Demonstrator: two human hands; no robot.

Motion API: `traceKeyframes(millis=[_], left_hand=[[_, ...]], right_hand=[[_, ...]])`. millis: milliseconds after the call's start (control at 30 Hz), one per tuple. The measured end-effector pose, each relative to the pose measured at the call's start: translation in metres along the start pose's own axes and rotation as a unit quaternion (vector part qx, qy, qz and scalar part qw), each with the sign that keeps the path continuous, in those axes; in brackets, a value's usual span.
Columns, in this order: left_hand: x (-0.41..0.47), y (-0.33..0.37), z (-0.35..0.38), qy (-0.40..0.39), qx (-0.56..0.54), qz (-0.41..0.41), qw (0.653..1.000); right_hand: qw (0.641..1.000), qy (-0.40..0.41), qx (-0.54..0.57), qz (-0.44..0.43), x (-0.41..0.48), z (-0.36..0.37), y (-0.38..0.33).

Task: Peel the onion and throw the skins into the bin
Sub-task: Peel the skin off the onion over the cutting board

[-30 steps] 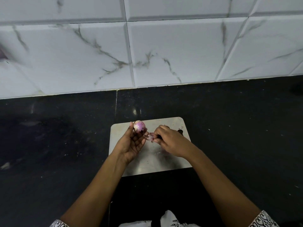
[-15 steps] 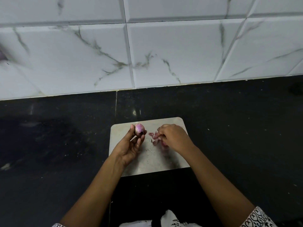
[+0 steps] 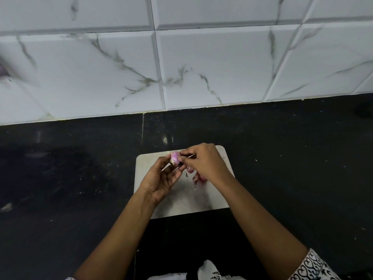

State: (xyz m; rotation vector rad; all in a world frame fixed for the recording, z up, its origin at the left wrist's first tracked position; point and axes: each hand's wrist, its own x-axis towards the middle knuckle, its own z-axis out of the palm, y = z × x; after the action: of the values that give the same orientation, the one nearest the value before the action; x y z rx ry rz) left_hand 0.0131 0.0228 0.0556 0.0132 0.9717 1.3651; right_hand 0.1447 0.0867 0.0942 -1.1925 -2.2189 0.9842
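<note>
One small purple onion [image 3: 175,158] sat pinched in the left hand's [image 3: 161,179] fingertips above the pale cutting board [image 3: 182,201], the right hand [image 3: 203,161] nipping at its top, with loose pink skins [image 3: 196,175] lying on the board beneath that wrist, dark countertop [image 3: 282,158] all around.

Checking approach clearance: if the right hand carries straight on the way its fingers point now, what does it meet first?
The right hand points left, its fingertips already at the small purple-pink onion that the left hand holds above the white rectangular cutting board. The onion comes first, then likely the left hand's fingers; depth is unclear.
</note>
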Motion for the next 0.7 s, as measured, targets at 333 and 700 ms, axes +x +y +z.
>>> traceKeyframes(millis=[333,700], left_hand=[[-0.006,0.004,0.005,-0.013,0.034,0.036,0.999],[-0.006,0.001,0.004,-0.001,0.029,0.053,0.998]], right_hand=[[0.998,-0.026,-0.042,-0.033,0.0,-0.008,-0.011],[0.992,0.058,-0.065,-0.086,-0.004,0.01,-0.004]])
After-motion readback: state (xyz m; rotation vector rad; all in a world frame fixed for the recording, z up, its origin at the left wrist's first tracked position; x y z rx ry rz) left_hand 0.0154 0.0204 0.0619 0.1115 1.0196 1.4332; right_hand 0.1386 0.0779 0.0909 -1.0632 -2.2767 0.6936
